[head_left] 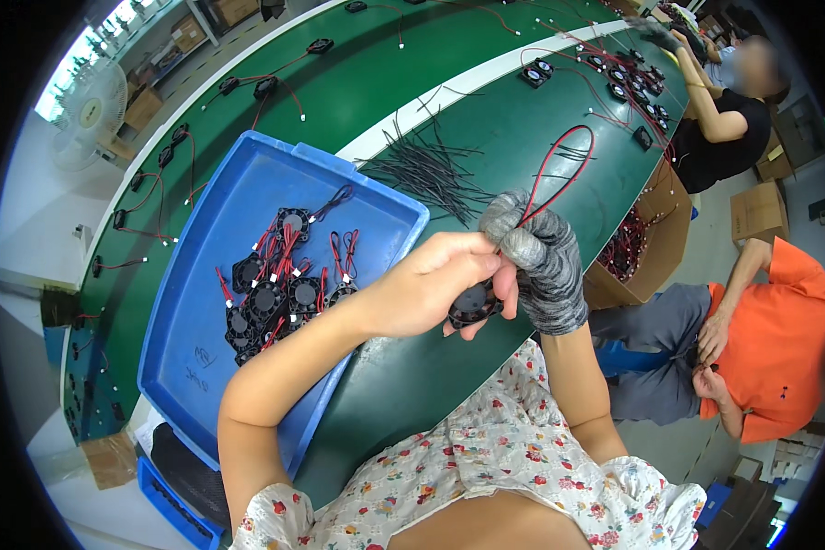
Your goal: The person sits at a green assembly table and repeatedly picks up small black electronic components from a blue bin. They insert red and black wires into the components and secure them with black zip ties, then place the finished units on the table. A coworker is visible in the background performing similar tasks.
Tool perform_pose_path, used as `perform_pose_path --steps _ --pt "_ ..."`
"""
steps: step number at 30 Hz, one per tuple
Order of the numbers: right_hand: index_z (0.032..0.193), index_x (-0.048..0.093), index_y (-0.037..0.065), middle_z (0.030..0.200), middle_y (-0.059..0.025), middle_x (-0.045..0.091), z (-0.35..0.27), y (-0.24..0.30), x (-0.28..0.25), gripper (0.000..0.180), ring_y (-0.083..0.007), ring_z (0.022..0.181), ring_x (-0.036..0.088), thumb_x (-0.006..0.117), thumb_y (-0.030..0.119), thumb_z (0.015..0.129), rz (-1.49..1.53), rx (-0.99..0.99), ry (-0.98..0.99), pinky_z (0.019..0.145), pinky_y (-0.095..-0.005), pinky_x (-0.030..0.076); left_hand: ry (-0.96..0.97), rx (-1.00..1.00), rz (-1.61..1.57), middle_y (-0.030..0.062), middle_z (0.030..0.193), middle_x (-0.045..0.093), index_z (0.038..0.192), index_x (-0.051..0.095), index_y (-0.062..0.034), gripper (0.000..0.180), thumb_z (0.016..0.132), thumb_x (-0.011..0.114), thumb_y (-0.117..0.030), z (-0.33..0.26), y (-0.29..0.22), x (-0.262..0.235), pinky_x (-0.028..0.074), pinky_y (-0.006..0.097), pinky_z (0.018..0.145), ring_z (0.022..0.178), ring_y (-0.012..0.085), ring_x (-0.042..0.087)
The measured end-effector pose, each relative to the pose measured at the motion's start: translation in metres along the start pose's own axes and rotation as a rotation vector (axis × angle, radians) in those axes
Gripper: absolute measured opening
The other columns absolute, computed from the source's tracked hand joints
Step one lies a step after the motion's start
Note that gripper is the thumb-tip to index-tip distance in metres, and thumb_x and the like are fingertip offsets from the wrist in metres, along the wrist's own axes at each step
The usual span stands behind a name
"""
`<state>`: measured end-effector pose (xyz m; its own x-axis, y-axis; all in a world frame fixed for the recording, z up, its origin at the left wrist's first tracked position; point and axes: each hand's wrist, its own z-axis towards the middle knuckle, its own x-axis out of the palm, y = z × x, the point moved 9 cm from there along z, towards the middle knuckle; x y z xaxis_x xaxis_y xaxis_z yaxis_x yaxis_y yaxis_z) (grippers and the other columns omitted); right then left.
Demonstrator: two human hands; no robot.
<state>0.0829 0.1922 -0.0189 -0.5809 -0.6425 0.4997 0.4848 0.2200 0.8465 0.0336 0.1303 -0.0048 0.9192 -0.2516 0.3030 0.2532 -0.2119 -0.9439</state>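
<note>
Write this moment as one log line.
left grip: bare, closed | right grip: gloved, closed | black fan: held where grips meet | looped cable: above right grip | blue tray: more fans

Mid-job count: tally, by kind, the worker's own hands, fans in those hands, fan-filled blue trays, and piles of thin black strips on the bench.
Own hands: 2 (bare left hand, gray-gloved right hand)
Held black fan: 1
Fan-filled blue tray: 1
Pile of thin black strips: 1
Total: 5
</note>
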Motion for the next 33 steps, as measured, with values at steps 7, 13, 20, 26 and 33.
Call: perform_pose_path --steps 7,13,20,26,33 --pt "0.086 0.062 0.001 0.088 -0.0054 0.059 -0.003 0.014 -0.002 0.012 -0.0117 0.077 0.056 0.059 0.007 0.077 -0.183 0.018 -0.157 0.067 -0.0244 0.045 -0.114 0.077 0.321 0.0056 0.073 0.056 0.078 0.049 -0.0021 0.032 0.094 0.032 -0.025 0.000 -0.011 -0.003 0.039 0.019 0.043 0.052 0.0073 0.051" --pt "0.097 0.057 0.002 0.093 -0.0059 0.058 -0.007 0.047 0.000 0.020 -0.0147 0.080 0.056 0.054 0.015 0.082 -0.824 -0.445 -0.128 0.069 -0.0272 0.047 -0.158 0.060 0.417 0.0023 0.066 0.052 0.077 0.050 -0.0026 0.032 0.093 0.032 -0.023 0.004 0.002 -0.006 0.039 0.019 0.044 0.053 0.0056 0.050" --pt "0.095 0.056 0.001 0.089 -0.0094 0.058 0.005 0.025 -0.037 0.022 -0.0165 0.079 0.056 0.052 0.022 0.085 0.177 -0.043 -0.313 0.074 -0.0309 0.048 -0.119 -0.005 0.401 0.0030 0.067 0.053 0.077 0.049 -0.0033 0.031 0.093 0.032 -0.023 0.007 0.012 -0.003 0.039 0.019 0.043 0.053 0.0057 0.050" --pt "0.093 0.058 0.005 0.082 -0.0043 0.057 -0.011 0.076 0.009 0.019 -0.0170 0.075 0.054 0.054 0.012 0.076 -0.831 -0.546 -0.109 0.071 -0.0310 0.043 -0.029 -0.129 0.029 0.0085 0.073 0.057 0.077 0.050 -0.0029 0.032 0.093 0.034 -0.026 0.003 0.006 0.004 0.035 0.020 0.038 0.047 0.0096 0.050" --pt "0.099 0.060 0.015 0.084 -0.0021 0.055 -0.018 0.069 0.050 0.040 -0.0225 0.076 0.053 0.058 0.016 0.059 -1.653 -0.878 0.430 0.071 -0.0353 0.044 0.052 -0.107 -0.197 0.0138 0.074 0.057 0.095 0.053 0.0077 0.038 0.091 0.036 -0.026 0.000 -0.004 0.005 0.034 0.022 0.034 0.043 0.0127 0.048"
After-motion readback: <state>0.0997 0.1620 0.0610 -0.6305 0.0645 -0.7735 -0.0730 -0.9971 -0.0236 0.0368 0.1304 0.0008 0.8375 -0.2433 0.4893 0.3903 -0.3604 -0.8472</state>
